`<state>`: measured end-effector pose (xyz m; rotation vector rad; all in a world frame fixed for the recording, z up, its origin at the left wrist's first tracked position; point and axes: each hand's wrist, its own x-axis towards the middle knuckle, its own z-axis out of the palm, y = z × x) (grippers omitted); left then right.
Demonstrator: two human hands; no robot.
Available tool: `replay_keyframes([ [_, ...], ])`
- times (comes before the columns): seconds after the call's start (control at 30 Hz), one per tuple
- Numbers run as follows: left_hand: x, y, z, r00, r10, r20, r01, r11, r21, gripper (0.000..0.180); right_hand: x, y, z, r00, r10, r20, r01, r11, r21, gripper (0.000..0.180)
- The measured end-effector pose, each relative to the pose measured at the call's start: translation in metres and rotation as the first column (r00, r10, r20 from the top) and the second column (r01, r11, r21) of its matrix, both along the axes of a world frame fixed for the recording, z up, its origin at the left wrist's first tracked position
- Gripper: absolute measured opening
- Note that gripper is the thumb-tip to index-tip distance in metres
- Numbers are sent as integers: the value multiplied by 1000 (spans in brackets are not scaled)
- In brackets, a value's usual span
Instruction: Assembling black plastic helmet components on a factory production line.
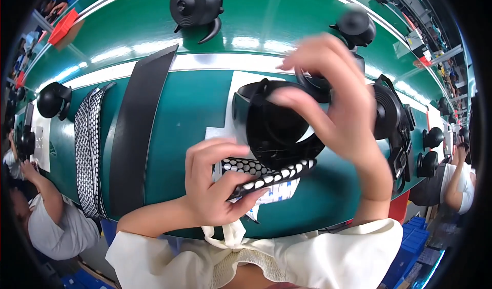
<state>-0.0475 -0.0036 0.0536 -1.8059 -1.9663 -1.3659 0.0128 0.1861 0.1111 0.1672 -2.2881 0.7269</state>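
Flexible black strip with white dots (pixel 277 177), apparently partway worked. Well left of the left hand (pixel 215 184): flat-lying white-dotted black strips (pixel 89 150), apparently unworked. Pinched between left thumb and fingers: the curved strip. Just right: glossy black hollow housing (pixel 282 127), attachment unclear. Over it: blurred right hand (pixel 343 109), fingers spread, apparently empty.
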Motion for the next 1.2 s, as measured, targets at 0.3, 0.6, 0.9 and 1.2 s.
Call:
replay_keyframes([
  [0.3, 0, -12, 8, 792, -207, 574, 269, 963, -23, 38, 50, -22, -16, 881, 295, 370, -189, 936, -296, 41],
  [0.6, 5, -5, 3, 879, -75, 471, 153, 980, -130, 16, 41, -30, -5, 944, 226, 242, -200, 971, -130, 25],
  [0.9, 11, -7, 4, 918, -64, 392, 140, 976, -167, 20, 51, -29, -35, 958, 245, -152, -149, 873, 465, 22],
  [1.2, 10, -8, 4, 910, -169, 379, 258, 945, -199, 13, 53, -15, -33, 852, 469, 232, -496, 866, 70, 8],
])
